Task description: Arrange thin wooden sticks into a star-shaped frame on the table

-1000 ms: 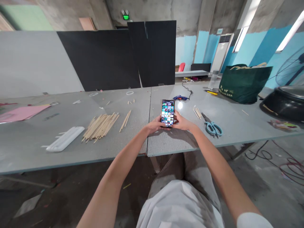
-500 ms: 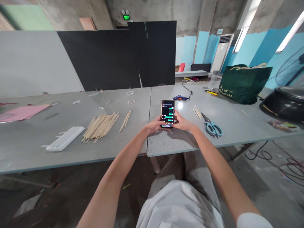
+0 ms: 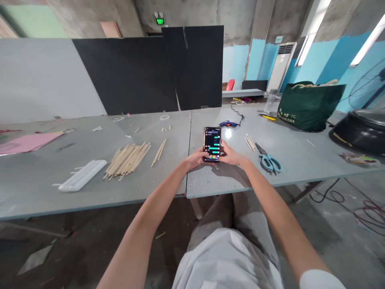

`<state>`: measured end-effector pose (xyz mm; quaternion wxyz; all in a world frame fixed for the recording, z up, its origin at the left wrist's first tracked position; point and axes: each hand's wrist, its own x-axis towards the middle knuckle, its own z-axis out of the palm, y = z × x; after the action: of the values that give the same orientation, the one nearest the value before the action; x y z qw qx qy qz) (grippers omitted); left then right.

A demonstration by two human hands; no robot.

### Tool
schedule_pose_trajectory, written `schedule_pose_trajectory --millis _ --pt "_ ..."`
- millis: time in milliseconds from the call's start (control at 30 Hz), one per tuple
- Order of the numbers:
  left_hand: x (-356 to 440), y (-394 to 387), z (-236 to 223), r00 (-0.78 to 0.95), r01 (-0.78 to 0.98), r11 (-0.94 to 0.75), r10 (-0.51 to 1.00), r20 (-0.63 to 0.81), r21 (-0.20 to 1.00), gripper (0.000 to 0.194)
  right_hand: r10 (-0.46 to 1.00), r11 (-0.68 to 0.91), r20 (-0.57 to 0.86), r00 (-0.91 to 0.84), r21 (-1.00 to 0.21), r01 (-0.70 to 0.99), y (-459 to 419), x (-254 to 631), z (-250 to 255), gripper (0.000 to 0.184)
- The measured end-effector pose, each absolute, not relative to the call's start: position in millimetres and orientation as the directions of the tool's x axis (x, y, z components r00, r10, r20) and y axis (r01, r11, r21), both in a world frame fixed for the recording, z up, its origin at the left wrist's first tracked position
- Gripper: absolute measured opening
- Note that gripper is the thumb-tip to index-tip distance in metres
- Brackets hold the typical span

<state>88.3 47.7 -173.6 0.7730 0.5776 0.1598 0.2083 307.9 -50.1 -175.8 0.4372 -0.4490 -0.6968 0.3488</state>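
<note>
A smartphone (image 3: 212, 140) with a dark chat screen is held upright between my two hands, just above the table. My left hand (image 3: 197, 158) grips its lower left side, the thumb over the bottom of the screen. On the lower right edge, my right hand (image 3: 230, 155) closes round the phone. To the right lie blue-handled scissors (image 3: 270, 162) and a few short sticks (image 3: 249, 143). Left of my hands are a big pile of wooden sticks (image 3: 126, 161) and a small separate group of sticks (image 3: 158, 153). Behind the phone rests a blue glue gun (image 3: 229, 123).
The grey table (image 3: 168, 180) has a seam near my left hand. A white plastic packet (image 3: 82, 175) and pink paper (image 3: 30, 142) lie left. Rightward stand a green bag (image 3: 309, 106) and a black pot-like object (image 3: 359, 130), with a yellow cutter (image 3: 268, 117) near the bag. Black boards (image 3: 198, 68) rise behind.
The strip at the bottom of the phone's screen looks different, with coloured pictures showing now. Both hands keep their hold and have barely moved.
</note>
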Motion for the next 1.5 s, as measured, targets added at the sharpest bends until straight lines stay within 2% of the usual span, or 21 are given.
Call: schedule_pose_trajectory --millis 600,1500 --pt "87.5 49.3 -176.8 0.861 -0.147 0.232 0.509 0.008 0.961 0.053 0.920 0.386 0.330 -0.214 -0.860 0.333 -47.2 309.1 -179.6 0.116" --pt "86.7 51.1 -178.5 0.867 -0.146 0.229 0.498 0.013 0.963 0.054 0.929 0.360 0.303 -0.214 -0.873 0.328 -49.8 306.7 -176.3 0.118"
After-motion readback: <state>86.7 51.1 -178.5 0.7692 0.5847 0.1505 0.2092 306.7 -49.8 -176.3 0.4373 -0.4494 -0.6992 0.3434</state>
